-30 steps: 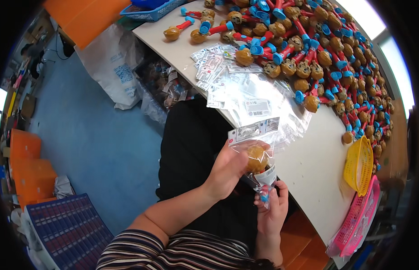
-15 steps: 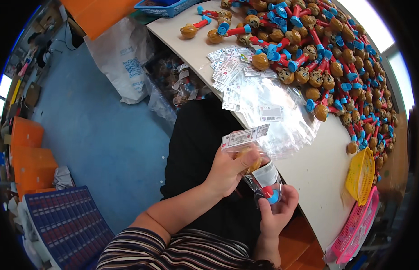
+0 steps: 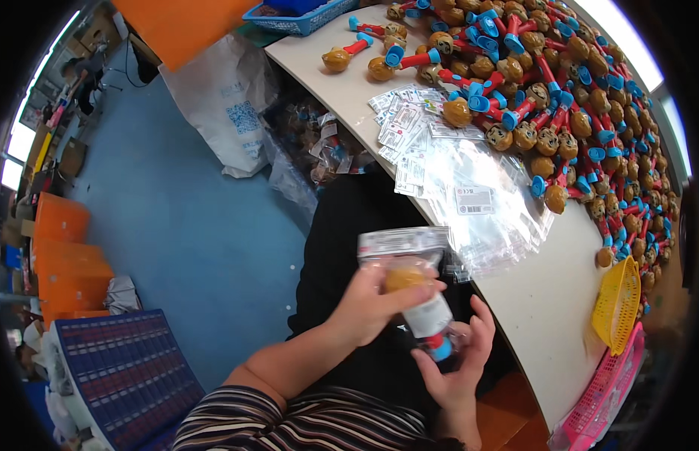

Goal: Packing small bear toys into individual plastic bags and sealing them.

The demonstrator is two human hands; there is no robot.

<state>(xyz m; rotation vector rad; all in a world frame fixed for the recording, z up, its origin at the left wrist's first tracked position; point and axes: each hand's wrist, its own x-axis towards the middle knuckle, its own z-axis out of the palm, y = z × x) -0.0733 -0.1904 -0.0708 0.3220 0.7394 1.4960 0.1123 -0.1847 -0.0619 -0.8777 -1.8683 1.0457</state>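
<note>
In my left hand [image 3: 368,304] is a clear plastic bag with a printed header card [image 3: 402,240]. Inside the bag lies a toy [image 3: 436,340] with a tan rounded head, a red stem and a blue end; a white label wraps its middle. My left thumb lies across the front of the bag, by the head. Around the bag's lower end, my right hand [image 3: 458,368] has its thumb and fingers spread apart; whether it touches the plastic is unclear. Motion blurs the bag. Flat clear bags [image 3: 499,218] with printed cards [image 3: 409,128] lie on the table beyond.
A large heap of similar unbagged toys [image 3: 548,98] covers the table's far right. Yellow [image 3: 617,307] and pink [image 3: 601,387] baskets stand at its right edge. Left of the table are a bin of bagged toys [image 3: 319,143], a white sack [image 3: 214,113] and blue floor [image 3: 191,195].
The bagged toy and my left hand have moved lower, toward my body, and the header card has turned more level. My right hand's fingers have spread wider. The whole view has shifted slightly.
</note>
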